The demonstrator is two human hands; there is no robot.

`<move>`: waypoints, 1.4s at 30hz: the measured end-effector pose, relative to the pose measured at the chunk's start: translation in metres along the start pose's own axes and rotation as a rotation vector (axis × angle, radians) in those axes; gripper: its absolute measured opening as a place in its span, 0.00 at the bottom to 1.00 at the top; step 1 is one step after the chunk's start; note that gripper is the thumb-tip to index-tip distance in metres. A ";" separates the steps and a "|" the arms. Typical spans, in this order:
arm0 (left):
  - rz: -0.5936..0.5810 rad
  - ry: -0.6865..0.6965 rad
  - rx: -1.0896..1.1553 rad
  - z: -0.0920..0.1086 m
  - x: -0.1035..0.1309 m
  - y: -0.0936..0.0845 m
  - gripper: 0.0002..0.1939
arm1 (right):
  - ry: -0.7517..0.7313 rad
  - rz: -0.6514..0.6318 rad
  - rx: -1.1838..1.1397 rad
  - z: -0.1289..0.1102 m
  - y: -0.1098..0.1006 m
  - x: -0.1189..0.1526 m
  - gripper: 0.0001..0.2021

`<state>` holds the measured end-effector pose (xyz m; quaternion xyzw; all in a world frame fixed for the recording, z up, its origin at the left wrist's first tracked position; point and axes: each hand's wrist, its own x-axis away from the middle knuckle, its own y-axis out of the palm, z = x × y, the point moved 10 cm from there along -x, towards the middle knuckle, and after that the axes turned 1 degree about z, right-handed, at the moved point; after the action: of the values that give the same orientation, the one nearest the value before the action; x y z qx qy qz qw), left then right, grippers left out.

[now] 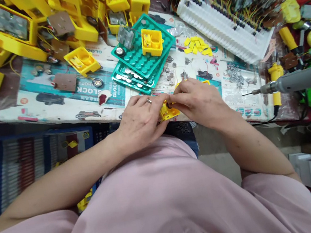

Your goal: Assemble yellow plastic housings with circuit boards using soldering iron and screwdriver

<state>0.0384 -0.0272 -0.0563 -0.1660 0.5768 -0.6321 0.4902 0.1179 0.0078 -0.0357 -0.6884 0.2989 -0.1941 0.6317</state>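
At the table's front edge my left hand (141,121) is closed on the left side of a small yellow housing (168,111). My right hand (198,103) pinches at the housing's upper right, its fingertips over something small and dark that they partly cover. Part of another yellow piece (205,82) shows just behind my right hand. Beyond the hands, green trays (148,64) hold small round metal parts, and a yellow housing (152,42) rests on the upper tray. Small yellow pieces (197,46) lie right of the trays.
Yellow housings (70,11) pile up at the back left. A white foam rack (221,28) with wired parts stands at the back right. An electric screwdriver (302,78) hangs in from the right, tip pointing left. A blue crate (32,166) sits below the table's left side.
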 end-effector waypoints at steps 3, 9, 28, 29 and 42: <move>-0.058 0.054 0.036 -0.003 -0.004 -0.002 0.34 | -0.050 -0.142 0.041 -0.010 0.003 -0.006 0.11; -0.244 0.033 0.044 -0.009 -0.012 0.003 0.40 | -0.078 -0.259 0.174 -0.018 0.001 -0.012 0.11; -0.193 -0.003 0.067 -0.001 -0.009 0.008 0.41 | -0.092 -0.338 0.280 -0.017 0.012 -0.002 0.10; -0.197 -0.004 0.061 -0.001 -0.009 0.009 0.42 | -0.101 -0.346 0.279 -0.018 0.011 -0.003 0.10; -0.183 -0.032 0.069 -0.001 -0.012 0.007 0.41 | -0.145 -0.112 0.441 -0.047 -0.004 0.009 0.14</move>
<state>0.0461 -0.0154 -0.0589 -0.2112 0.5291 -0.6909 0.4451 0.0950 -0.0333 -0.0268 -0.5616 0.1647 -0.2394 0.7747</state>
